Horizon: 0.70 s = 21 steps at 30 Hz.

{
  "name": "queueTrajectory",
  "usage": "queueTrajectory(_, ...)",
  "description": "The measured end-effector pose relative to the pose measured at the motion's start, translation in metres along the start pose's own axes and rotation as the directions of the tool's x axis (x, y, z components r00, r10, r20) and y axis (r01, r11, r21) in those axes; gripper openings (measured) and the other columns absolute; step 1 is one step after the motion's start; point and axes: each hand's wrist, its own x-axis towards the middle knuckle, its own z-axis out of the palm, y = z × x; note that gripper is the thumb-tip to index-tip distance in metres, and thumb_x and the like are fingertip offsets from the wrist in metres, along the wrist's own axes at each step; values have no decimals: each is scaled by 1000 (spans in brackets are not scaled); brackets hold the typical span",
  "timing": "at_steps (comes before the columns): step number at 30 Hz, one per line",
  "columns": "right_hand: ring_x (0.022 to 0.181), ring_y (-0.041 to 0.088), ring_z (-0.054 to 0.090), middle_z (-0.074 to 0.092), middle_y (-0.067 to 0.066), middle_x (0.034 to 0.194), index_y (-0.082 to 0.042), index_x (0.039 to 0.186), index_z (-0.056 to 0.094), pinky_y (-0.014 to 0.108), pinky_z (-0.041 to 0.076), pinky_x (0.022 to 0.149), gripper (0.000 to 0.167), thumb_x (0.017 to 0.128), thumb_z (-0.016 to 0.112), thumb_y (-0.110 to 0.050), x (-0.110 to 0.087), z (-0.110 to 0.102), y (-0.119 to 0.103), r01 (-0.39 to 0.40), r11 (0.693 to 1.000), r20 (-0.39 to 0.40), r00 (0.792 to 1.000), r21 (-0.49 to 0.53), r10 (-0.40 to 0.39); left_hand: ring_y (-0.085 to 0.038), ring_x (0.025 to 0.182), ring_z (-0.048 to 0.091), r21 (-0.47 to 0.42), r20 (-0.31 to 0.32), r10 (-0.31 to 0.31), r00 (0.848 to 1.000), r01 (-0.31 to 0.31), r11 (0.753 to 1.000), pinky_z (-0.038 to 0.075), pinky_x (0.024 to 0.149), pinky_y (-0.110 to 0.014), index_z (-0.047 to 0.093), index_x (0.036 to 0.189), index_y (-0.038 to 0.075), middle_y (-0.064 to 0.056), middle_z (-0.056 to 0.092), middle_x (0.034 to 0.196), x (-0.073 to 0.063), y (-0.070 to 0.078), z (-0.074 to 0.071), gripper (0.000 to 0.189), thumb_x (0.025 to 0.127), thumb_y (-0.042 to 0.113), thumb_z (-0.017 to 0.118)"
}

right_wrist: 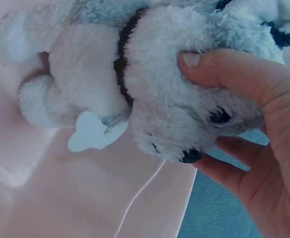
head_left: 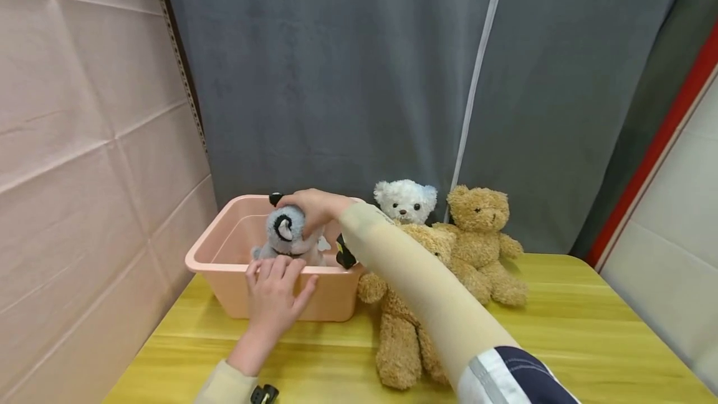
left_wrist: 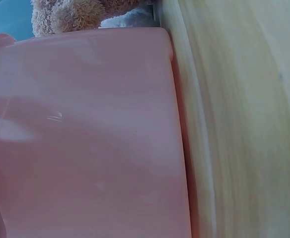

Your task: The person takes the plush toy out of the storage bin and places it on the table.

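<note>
A grey-and-white plush dog with black-edged ears and a dark collar is inside the pink plastic tub. My right hand grips its head; in the right wrist view the thumb lies across the plush and the fingers reach behind the muzzle. A white tag hangs at the dog's neck. My left hand holds the tub's near rim, fingers hooked over the edge and thumb against the outside. The left wrist view shows mainly the tub's outer wall.
To the tub's right sit a white teddy bear and a brown teddy bear. Another brown bear sits nearer, partly hidden by my right arm. All stand on a wooden table before a grey curtain.
</note>
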Motion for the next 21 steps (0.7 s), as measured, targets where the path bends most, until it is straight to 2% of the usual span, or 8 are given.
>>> queueTrajectory(6, 101, 12, 52, 57, -2, 124, -21, 136, 53, 25, 43, 81, 71, 71, 81, -8, -4, -11, 4, 30, 999, -91, 995, 36, -27, -31, 85, 48, 4, 38, -4, 999, 4, 1000, 25, 87, -56, 62, 96, 13, -6, 55, 89, 0, -2, 1, 46, 95, 54, 43)
queueTrajectory(13, 105, 13, 53, 54, -2, 131, -21, 138, 50, 29, 44, 83, 74, 72, 83, -16, -23, -46, 11, 32, 993, -248, 969, 116, -3, -31, 88, 50, -4, 58, -5, 998, 5, 1000, 26, 89, -56, 63, 97, 13, -7, 58, 93, 3, -3, 5, 45, 95, 54, 44)
queueTrajectory(16, 104, 15, 53, 55, 0, 129, -21, 138, 50, 31, 44, 83, 74, 72, 81, -21, -36, -63, 14, 28, 994, -328, 944, 103, 7, -32, 88, 50, -13, 54, -2, 999, 3, 1000, 25, 90, -56, 63, 96, 13, -7, 58, 93, 3, -4, 7, 44, 94, 54, 45)
queueTrajectory(21, 103, 16, 52, 56, 1, 123, -21, 136, 51, 33, 43, 85, 71, 71, 79, -28, -68, -93, 23, 6, 998, -471, 882, 70, 28, -33, 90, 50, -25, 59, 1, 998, 0, 1000, 26, 90, -57, 64, 95, 12, -7, 57, 91, 4, -6, 11, 45, 94, 53, 46)
